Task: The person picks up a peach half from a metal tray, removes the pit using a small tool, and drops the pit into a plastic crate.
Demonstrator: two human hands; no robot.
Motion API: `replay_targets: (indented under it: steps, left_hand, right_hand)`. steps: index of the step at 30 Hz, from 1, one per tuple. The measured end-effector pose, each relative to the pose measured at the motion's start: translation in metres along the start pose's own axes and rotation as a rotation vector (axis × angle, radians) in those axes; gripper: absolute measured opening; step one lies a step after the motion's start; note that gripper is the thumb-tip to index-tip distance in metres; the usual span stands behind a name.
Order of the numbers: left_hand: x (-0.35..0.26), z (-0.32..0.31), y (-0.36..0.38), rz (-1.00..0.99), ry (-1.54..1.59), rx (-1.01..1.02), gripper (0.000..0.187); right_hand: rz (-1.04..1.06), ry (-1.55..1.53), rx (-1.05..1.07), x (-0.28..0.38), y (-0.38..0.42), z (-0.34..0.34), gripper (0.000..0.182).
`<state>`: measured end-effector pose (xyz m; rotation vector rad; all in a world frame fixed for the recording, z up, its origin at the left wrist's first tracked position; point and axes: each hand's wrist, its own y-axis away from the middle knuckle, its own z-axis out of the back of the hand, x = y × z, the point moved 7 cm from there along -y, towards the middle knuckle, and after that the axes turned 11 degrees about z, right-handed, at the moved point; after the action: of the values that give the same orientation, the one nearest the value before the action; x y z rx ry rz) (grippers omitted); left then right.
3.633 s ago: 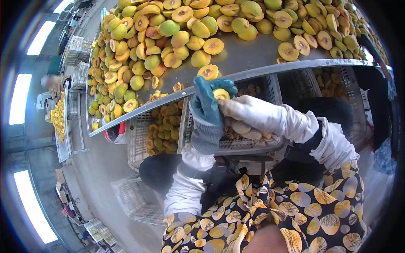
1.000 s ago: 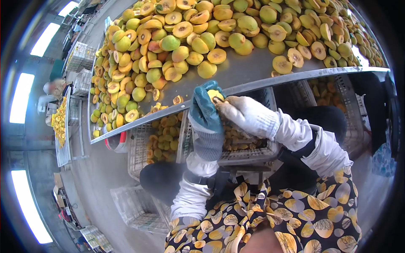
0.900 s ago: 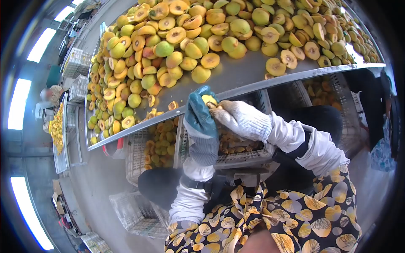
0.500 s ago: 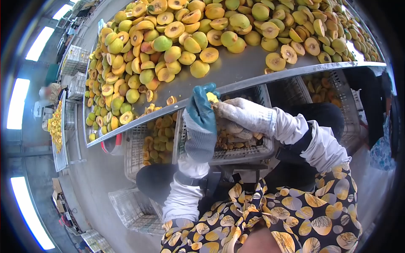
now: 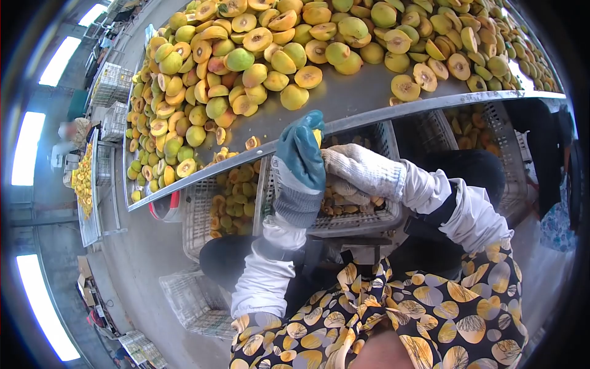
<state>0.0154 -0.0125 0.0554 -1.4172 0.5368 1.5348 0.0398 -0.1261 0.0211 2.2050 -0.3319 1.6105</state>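
Observation:
My left hand [image 5: 301, 154], in a teal-coated glove with a grey cuff, is at the table's near edge. Its fingers curl around a yellow piece of fruit that looks like a peach half [image 5: 318, 136], mostly hidden by the glove. Close against it on the right is my right hand [image 5: 356, 165] in a soiled white knit glove. Those fingers are closed, and whatever they grip is hidden. Many halved peaches [image 5: 258, 39] lie cut side up or down on the metal table [image 5: 350, 92] beyond both hands.
Below my hands stands a plastic crate [image 5: 362, 226] with scraps in it. Another crate [image 5: 192, 230] of fruit is to its left. On the floor are a white basket [image 5: 195, 301] and a red-rimmed bucket [image 5: 165, 210]. Another person [image 5: 78, 132] is at a far table.
My left hand has turned and risen slightly, so the fruit piece is more covered. The right hand has shifted slightly right, its fingertips drawing back from the fruit.

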Motion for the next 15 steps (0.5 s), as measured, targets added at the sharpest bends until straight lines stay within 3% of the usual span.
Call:
replay_targets:
  steps: [2, 5, 8, 10, 11, 14, 15]
  left_hand:
    - [0.012, -0.004, 0.0, 0.187, 0.287, 0.097, 0.053]
    - [0.016, -0.006, 0.001, 0.284, 0.471, 0.203, 0.052]
    - [0.006, -0.008, 0.002, 0.237, 0.469, 0.254, 0.056]
    - [-0.003, -0.006, -0.002, 0.135, 0.389, 0.282, 0.058]
    - [0.001, -0.006, -0.005, 0.23, 0.36, 0.345, 0.06]
    - [0.02, -0.001, -0.009, 0.498, 0.429, 0.357, 0.063]
    - [0.04, 0.004, -0.015, 0.644, 0.544, 0.402, 0.066]
  right_hand:
    - [0.041, 0.064, -0.003, 0.002, -0.001, 0.0, 0.047]
    - [-0.201, -0.286, 0.108, 0.001, 0.009, -0.008, 0.046]
    - [-0.374, -1.251, 0.393, -0.013, 0.016, -0.036, 0.048]
    - [-0.318, -1.161, 0.417, -0.011, 0.011, -0.031, 0.045]
    - [-0.276, -1.061, 0.399, -0.009, 0.011, -0.027, 0.045]
    - [-0.099, 0.019, 0.153, 0.014, 0.005, -0.006, 0.047]
    - [0.069, 0.322, 0.236, 0.014, -0.002, 0.0, 0.05]
